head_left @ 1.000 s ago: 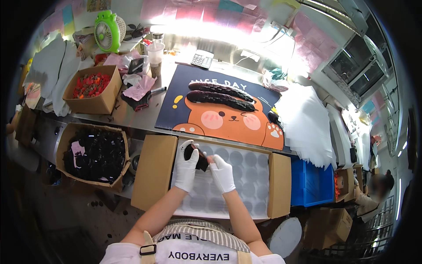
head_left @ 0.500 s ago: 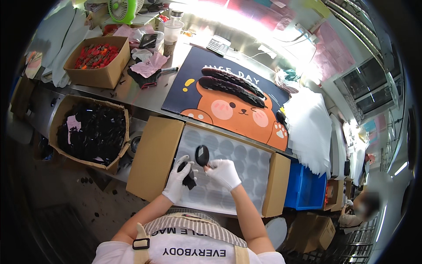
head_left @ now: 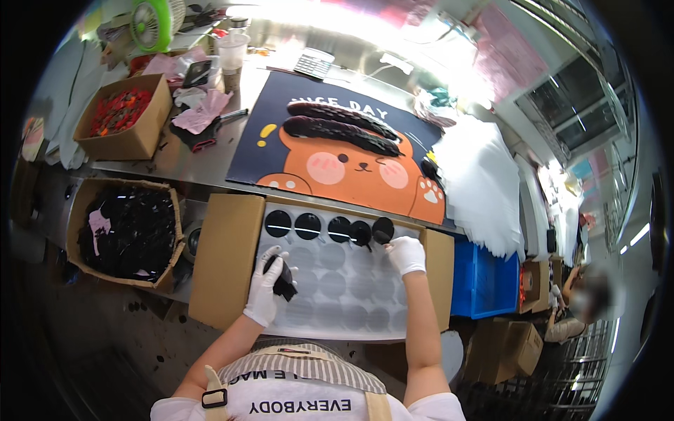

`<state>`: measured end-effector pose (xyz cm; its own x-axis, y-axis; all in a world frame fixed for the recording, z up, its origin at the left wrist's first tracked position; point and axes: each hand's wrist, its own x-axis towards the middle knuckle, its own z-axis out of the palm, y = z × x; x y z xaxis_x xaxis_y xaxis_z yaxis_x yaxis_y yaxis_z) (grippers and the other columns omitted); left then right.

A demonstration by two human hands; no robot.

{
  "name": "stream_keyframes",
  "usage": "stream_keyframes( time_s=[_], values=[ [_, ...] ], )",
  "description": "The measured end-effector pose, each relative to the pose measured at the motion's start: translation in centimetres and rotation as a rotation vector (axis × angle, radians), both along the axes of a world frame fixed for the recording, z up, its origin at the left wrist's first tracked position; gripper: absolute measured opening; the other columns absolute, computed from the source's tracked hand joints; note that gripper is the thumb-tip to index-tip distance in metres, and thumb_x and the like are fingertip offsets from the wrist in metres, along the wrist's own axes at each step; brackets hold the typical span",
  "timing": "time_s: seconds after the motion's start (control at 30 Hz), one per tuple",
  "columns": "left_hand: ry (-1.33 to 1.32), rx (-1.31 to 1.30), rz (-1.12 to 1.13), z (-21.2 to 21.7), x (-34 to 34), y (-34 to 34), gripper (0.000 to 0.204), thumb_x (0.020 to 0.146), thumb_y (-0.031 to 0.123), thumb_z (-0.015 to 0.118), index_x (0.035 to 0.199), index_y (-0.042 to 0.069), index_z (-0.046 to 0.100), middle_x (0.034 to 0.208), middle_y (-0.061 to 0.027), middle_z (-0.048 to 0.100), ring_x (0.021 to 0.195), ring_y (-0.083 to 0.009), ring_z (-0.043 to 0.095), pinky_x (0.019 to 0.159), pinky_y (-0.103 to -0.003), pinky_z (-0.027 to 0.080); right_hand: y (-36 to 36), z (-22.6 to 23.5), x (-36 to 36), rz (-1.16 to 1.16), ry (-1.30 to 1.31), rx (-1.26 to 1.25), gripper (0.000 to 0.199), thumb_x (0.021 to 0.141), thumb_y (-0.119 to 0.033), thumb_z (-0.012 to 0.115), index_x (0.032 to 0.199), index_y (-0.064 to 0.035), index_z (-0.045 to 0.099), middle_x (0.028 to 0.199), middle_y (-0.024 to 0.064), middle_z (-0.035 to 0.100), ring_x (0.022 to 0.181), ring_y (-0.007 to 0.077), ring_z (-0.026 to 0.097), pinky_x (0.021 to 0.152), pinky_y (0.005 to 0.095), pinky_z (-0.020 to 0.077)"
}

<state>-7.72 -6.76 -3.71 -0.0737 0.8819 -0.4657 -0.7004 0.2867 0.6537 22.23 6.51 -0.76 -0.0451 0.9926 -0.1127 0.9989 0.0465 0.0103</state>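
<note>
A grey tray with round pockets (head_left: 337, 288) lies in an open cardboard box (head_left: 225, 259) in front of me. Several black round discs (head_left: 309, 226) fill its far row. My left hand (head_left: 267, 293), in a white glove, grips a small stack of black discs (head_left: 285, 282) over the tray's left side. My right hand (head_left: 406, 254), also gloved, holds one black disc (head_left: 383, 229) at the far right end of that row, touching the tray there.
A cardboard box of black parts (head_left: 130, 231) sits to my left. An orange bear mat (head_left: 344, 154) with black rows of discs lies beyond the tray. A box of red parts (head_left: 119, 116), white sheets (head_left: 477, 182) and a blue crate (head_left: 484, 281) surround it.
My right hand moved from the tray's middle to the far right of the top row with a disc. Several discs now show in that row. The view has tilted.
</note>
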Motion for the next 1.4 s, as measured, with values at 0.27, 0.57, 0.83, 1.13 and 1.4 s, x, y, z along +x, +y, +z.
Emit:
stream_keyframes(
  time_s=[0.27,0.57,0.83,1.13,1.4],
  values=[
    [-0.073,0.116,0.024,0.6,1.6,2.6,0.040,0.098,0.017,0.055,0.137,0.017,0.043,0.123,-0.0056,0.054,0.095,-0.0227,0.062,0.075,-0.034,0.055,-2.0,0.6,4.8,-0.329,-0.223,-0.108,0.024,0.085,-0.034,0.064,0.089,-0.0146,0.076,0.090,0.0155,0.072,0.089,0.0327,0.070,0.077,0.0425,0.0560],
    [0.168,0.266,-0.044,-0.7,4.3,0.5,0.037,0.090,-0.004,0.060,0.122,0.010,0.051,0.124,-0.0073,0.055,0.106,-0.0187,0.061,0.086,-0.031,0.054,-8.9,1.5,-9.8,0.099,0.920,-0.585,0.023,0.082,-0.022,0.070,0.097,-0.0041,0.073,0.078,0.0147,0.069,0.066,0.0234,0.065,0.067,0.0325,0.0509],
    [-0.406,0.090,0.047,-2.7,0.7,-2.7,0.022,0.101,0.028,0.052,0.118,0.015,0.054,0.124,-0.0075,0.058,0.112,-0.0241,0.059,0.093,-0.045,0.052,-9.6,0.5,-11.8,0.142,0.937,-0.510,0.024,0.078,-0.023,0.072,0.087,-0.0013,0.073,0.067,0.0160,0.066,0.057,0.0170,0.059,0.061,0.0301,0.0495],
    [-0.332,-0.115,-0.119,0.6,-1.3,-6.0,0.016,0.100,0.020,0.053,0.115,0.017,0.055,0.111,-0.0042,0.063,0.107,-0.0228,0.063,0.085,-0.047,0.055,-5.6,-0.2,-14.9,0.308,0.163,-0.274,0.025,0.080,-0.036,0.068,0.084,-0.0137,0.077,0.079,0.0130,0.071,0.077,0.0326,0.068,0.071,0.0401,0.0550],
    [-0.226,-0.141,-0.142,0.8,-0.6,-5.1,0.024,0.100,0.022,0.051,0.124,0.020,0.051,0.113,-0.0036,0.061,0.111,-0.0212,0.059,0.088,-0.044,0.052,-5.5,2.0,-0.8,-0.073,-0.141,-0.295,0.024,0.081,-0.037,0.070,0.083,-0.0142,0.077,0.086,0.0132,0.072,0.083,0.0322,0.070,0.076,0.0418,0.0549]
  ],
)
